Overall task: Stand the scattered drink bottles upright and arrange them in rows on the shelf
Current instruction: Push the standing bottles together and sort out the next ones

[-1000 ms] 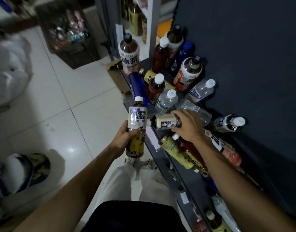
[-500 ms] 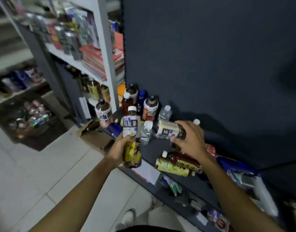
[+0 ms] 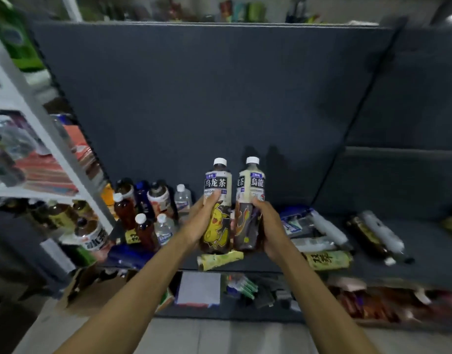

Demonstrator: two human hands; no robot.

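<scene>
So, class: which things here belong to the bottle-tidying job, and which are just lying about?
Job: left hand and right hand, each gripping an oolong tea bottle; fallen bottles; shelf.
Lying about: cardboard box; books.

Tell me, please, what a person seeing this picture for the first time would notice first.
Two upright oolong tea bottles stand out in the centre, side by side: the left hand holds the oolong tea bottle with a yellow cartoon figure, and the right hand holds the second oolong tea bottle. To the left, a group of upright bottles stands on the dark shelf; to the right, fallen bottles lie scattered.
</scene>
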